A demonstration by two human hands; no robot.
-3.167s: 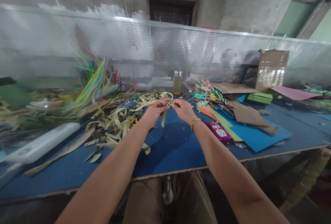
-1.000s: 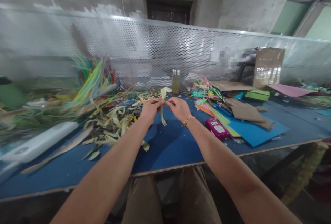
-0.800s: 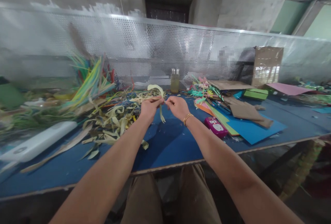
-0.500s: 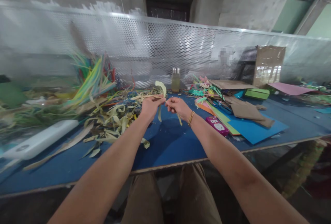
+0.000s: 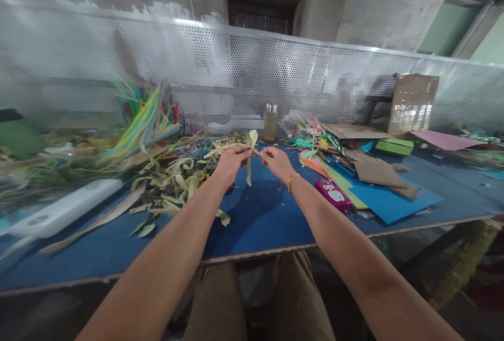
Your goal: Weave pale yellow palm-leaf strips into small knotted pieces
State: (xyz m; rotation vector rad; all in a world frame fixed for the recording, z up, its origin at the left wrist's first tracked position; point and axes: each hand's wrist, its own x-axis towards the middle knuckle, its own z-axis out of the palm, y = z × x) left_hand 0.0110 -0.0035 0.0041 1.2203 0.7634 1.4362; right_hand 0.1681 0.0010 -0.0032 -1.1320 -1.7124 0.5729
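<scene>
Both my hands meet above the middle of the blue table (image 5: 271, 225). My left hand (image 5: 231, 161) pinches a pale yellow-green leaf strip (image 5: 249, 168), which sticks up past the fingers and hangs down below them. My right hand (image 5: 277, 161), with a gold bracelet on the wrist, is closed in a pinch on the same strip at its upper part. A heap of similar pale strips (image 5: 177, 179) lies just left of my left hand.
A small glass bottle (image 5: 270, 124) stands at the perforated metal screen (image 5: 252, 73) behind. Coloured paper sheets (image 5: 388, 196), a pink case (image 5: 335, 195) and brown card lie to the right. Long coloured strips (image 5: 144, 120) and a white device (image 5: 65, 214) lie to the left.
The strip has been turned and worked between my fingers: its top end curled over, then stood up again. My hands have stayed together in nearly the same place.
</scene>
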